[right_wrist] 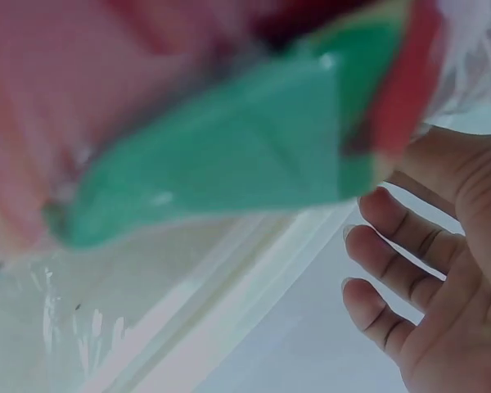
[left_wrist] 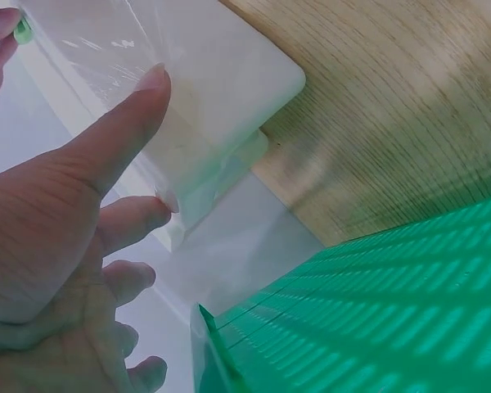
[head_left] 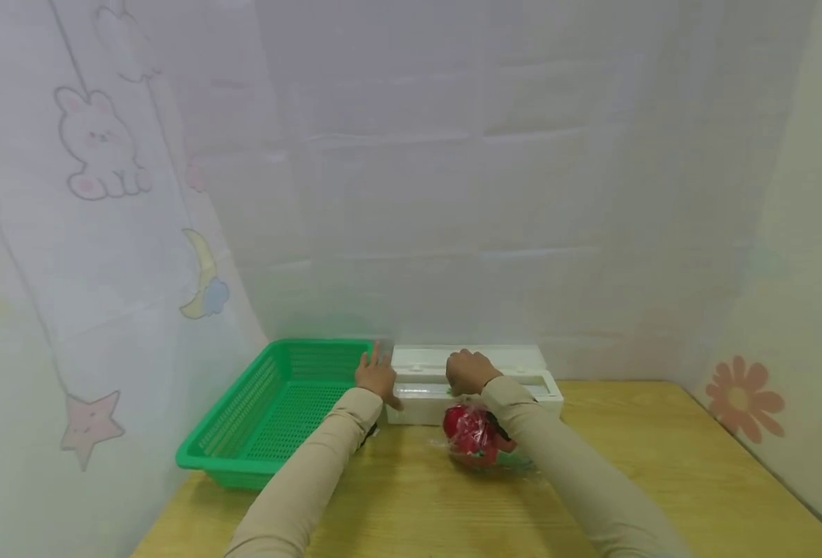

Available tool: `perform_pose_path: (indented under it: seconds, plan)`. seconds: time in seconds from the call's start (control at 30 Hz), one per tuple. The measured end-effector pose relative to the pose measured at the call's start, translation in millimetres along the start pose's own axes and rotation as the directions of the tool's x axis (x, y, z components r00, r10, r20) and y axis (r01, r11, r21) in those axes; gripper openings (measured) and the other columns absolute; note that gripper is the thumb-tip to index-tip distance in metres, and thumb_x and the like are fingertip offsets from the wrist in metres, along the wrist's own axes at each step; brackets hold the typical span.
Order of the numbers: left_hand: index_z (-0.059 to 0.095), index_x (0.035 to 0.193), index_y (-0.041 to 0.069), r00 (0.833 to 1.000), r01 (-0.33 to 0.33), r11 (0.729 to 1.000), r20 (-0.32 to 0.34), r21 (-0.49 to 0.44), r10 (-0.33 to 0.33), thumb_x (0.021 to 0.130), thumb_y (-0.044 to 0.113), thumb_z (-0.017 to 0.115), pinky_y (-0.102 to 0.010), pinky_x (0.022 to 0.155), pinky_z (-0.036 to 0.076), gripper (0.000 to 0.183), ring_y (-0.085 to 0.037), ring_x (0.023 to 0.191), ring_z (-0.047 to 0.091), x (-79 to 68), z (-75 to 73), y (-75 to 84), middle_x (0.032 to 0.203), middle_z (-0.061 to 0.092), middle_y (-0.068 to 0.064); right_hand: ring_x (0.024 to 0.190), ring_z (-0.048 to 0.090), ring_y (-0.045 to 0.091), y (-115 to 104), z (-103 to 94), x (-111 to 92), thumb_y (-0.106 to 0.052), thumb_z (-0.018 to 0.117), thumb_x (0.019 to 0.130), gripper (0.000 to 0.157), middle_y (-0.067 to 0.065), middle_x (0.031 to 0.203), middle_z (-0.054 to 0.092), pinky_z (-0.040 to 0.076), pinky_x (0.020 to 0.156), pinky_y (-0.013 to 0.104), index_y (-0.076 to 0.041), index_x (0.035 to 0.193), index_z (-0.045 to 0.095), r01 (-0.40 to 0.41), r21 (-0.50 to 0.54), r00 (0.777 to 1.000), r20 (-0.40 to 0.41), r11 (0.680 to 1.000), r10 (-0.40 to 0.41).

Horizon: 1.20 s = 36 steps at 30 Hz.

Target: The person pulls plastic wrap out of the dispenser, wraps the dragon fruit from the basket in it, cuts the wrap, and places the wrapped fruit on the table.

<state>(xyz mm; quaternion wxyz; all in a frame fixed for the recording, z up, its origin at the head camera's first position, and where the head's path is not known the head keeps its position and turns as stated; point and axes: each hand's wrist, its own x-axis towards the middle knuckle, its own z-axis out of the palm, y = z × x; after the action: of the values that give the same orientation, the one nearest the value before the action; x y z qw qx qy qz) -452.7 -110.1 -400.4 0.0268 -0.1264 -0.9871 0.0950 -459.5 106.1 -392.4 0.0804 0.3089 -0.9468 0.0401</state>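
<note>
A white cling film dispenser [head_left: 421, 411] stands at the back of the table, its lid [head_left: 467, 358] raised. Clear film [left_wrist: 106, 45] stretches over its left end. My left hand [head_left: 378, 378] is there with fingers spread, the thumb on the film in the left wrist view. At the dispenser's middle, my right hand [head_left: 472, 373] pinches a small green slide cutter [left_wrist: 23, 31]; the thumb and index finger are mostly hidden in the right wrist view. Under the right wrist sits a red, round bundle in clear plastic [head_left: 468, 435], with a green part [right_wrist: 229, 147] blurred up close.
A green slatted plastic basket [head_left: 226, 422] stands left of the dispenser, its rim close to my left hand. The wooden table [head_left: 411, 504] extends to the right and front. White printed sheets [head_left: 418, 194] hang right behind the dispenser and at both sides.
</note>
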Motion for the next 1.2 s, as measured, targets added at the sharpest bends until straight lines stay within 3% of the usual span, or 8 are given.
perform_pose_path:
  seconds: [0.2,0.37,0.53,0.67,1.2]
  plan:
    - [0.065,0.135,0.017,1.0,0.002,1.0,-0.003,-0.008,-0.002,0.077,0.056,0.081,-0.05,0.122,0.01,0.072,-0.034,0.153,0.008,2.3,4.0,-5.5,0.159,0.035,-0.01,0.063,0.052,0.014,3.7,-2.9,-5.5,-0.008,0.083,0.08,0.025,-0.006,0.064,0.06,0.046,0.056,0.032,-0.013,0.061,0.067,-0.024,0.047,1.0,0.017,0.999,0.024]
    - [0.066,0.133,0.017,1.0,0.007,1.0,0.005,0.008,-0.007,0.076,0.056,0.081,-0.05,0.122,0.01,0.07,-0.034,0.153,0.008,-0.9,4.5,-8.5,0.159,0.035,-0.01,0.068,0.059,0.018,8.1,1.0,-11.4,-0.009,0.084,0.08,0.015,-0.003,0.071,0.066,0.052,0.06,0.035,-0.011,0.068,0.074,0.04,0.061,0.999,-0.015,0.997,-0.039]
    - [0.065,0.135,0.019,1.0,0.002,1.0,0.021,0.024,-0.003,0.077,0.057,0.08,-0.05,0.122,0.01,0.071,-0.034,0.153,0.008,-5.8,2.2,-7.2,0.16,0.034,-0.01,0.077,0.056,0.022,13.3,5.0,-18.3,-0.015,0.084,0.08,0.011,0.0,0.081,0.061,0.052,0.067,0.039,-0.012,0.073,0.076,0.091,0.001,0.994,-0.052,0.996,-0.091]
    - [0.064,0.136,0.018,1.0,0.002,1.0,0.015,0.021,-0.002,0.077,0.056,0.08,-0.05,0.122,0.009,0.071,-0.034,0.153,0.009,-9.1,-0.2,-5.4,0.159,0.034,-0.011,0.076,0.054,0.021,19.3,9.0,-20.7,-0.016,0.084,0.081,0.013,0.001,0.081,0.059,0.051,0.065,0.038,-0.013,0.071,0.076,0.118,-0.011,0.989,-0.088,0.993,-0.119]
    - [0.066,0.134,0.017,1.0,-0.026,1.0,-0.011,-0.003,0.026,0.076,0.056,0.081,-0.052,0.121,0.012,0.071,-0.036,0.152,0.011,0.0,1.5,-4.2,0.157,0.037,-0.012,0.082,0.05,0.025,31.0,18.8,-31.4,-0.016,0.082,0.083,0.015,0.002,0.084,0.057,0.046,0.069,0.044,-0.015,0.069,0.077,0.05,-0.09,0.981,-0.183,0.995,-0.065]
